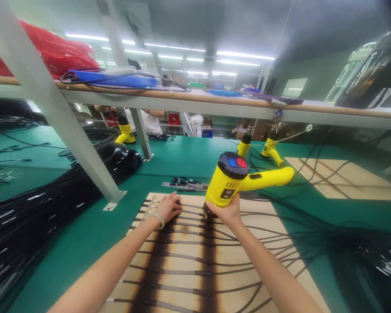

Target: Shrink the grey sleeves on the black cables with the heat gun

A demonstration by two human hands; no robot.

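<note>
My right hand [227, 214] is closed round the lower body of a yellow heat gun [224, 187]. The gun's nozzle points down at black cables [179, 256] laid in rows across a pale wooden board [247, 295]. Blue and red panels show on the gun's dark end cap, and its handle sticks out to the right. With fingers stretched out, my left hand [169, 208] rests on the cables near the board's far left corner. Two dark scorched bands run down the board under the cables.
Several short black pieces [189, 183] lie beyond the board. A thick cable bundle [68, 191] fills the left, another [371, 252] the right. More heat guns [244, 145] stand behind. A metal post [81, 143] and shelf [195, 102] frame the green bench [179, 152]. Another person [151, 119] is beyond.
</note>
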